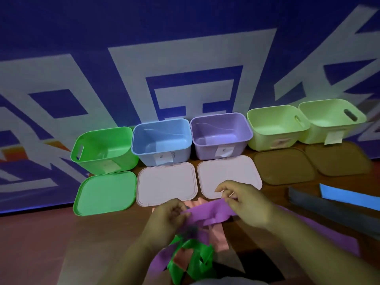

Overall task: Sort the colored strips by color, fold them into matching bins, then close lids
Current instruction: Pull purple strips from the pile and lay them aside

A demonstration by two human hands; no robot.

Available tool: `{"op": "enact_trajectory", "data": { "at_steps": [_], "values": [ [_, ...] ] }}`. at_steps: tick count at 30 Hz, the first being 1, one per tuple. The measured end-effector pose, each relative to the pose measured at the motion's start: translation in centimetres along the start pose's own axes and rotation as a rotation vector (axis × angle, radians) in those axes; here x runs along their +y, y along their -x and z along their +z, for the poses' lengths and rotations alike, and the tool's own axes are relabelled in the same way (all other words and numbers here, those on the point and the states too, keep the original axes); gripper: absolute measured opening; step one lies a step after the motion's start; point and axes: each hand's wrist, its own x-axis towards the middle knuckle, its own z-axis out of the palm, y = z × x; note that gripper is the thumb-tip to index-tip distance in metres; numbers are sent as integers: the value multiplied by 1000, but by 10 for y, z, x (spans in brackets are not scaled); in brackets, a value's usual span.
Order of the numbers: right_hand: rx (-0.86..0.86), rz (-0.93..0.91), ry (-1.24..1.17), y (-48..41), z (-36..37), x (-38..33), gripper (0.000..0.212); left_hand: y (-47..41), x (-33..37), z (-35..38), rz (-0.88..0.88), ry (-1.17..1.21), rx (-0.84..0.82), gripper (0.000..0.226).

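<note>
A purple strip [209, 212] stretches between my hands above the table. My left hand [168, 217] grips its left end and my right hand [244, 202] pinches its right end. Under them lie a pink strip [221, 237] and a tangled green strip [191, 262]. Several open bins stand in a row behind: green [102, 149], blue [162, 140], purple [220, 134] and two pale yellow-green ones [275, 126] [331, 120]. Lids lie flat in front of them: a green lid [104, 192] and two pale pink lids [166, 184] [218, 173].
Two dark translucent lids [283, 167] [337, 159] lie before the yellow-green bins. A blue strip [349, 196] and a dark grey strip [329, 208] lie at the right on the brown table. A blue and white banner rises behind the bins.
</note>
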Motion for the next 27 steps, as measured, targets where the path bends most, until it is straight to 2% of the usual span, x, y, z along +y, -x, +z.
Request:
{"op": "enact_trajectory", "data": {
  "at_steps": [9, 15, 22, 27],
  "values": [
    [141, 24, -67, -5, -18, -19, 31, -1, 3, -10, 11, 160, 15, 15],
    [50, 63, -194, -11, -28, -34, 29, -5, -1, -19, 30, 187, 21, 16],
    [97, 44, -243, -19, -34, -51, 25, -18, -13, -23, 77, 211, -70, 16],
    [182, 37, -259, -21, -50, -63, 24, -27, -21, -13, 26, 298, -257, 17]
  ]
}}
